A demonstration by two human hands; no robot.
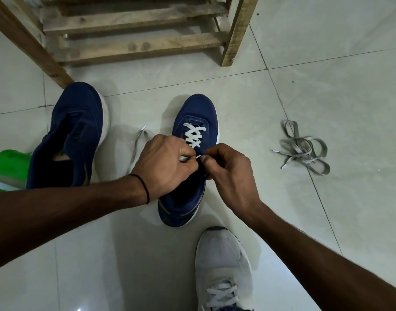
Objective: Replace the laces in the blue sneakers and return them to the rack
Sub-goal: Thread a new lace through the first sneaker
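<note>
**Orientation.** The laced sneaker (198, 108) stands upright on its sole on the tiled floor (327, 86), at the centre of the view. Its long axis runs away from the person. The toe points toward the wooden rack (134, 46) and the heel lies nearest the person. The second sneaker (75, 126) lies to its left, well apart, on a similar axis. Its toe is close to the rack's left leg.

**Appearance.** Both sneakers are dark blue with white soles. On the laced sneaker, a white lace (193, 135) crosses in several rows over the front eyelets. The rear eyelets are hidden by the hands. One loose end of this lace (138, 140) trails onto the floor to the left of the shoe.

**Hands.** The left hand (168, 164) is closed over the tongue area, its fingers curled round the lace. The lace tip projects from them toward the right hand (230, 173). The right hand is narrowed to a pinch, with thumb and forefinger gripping the eyelet edge of the laced sneaker just beside that tip. A black band (144, 187) sits on the left wrist.

**Surroundings.** Tangled grey laces (302, 151) lie on the floor to the right. A green object (8, 164) sits at the left edge, and a pale shoe (224, 261) is at the bottom.
</note>
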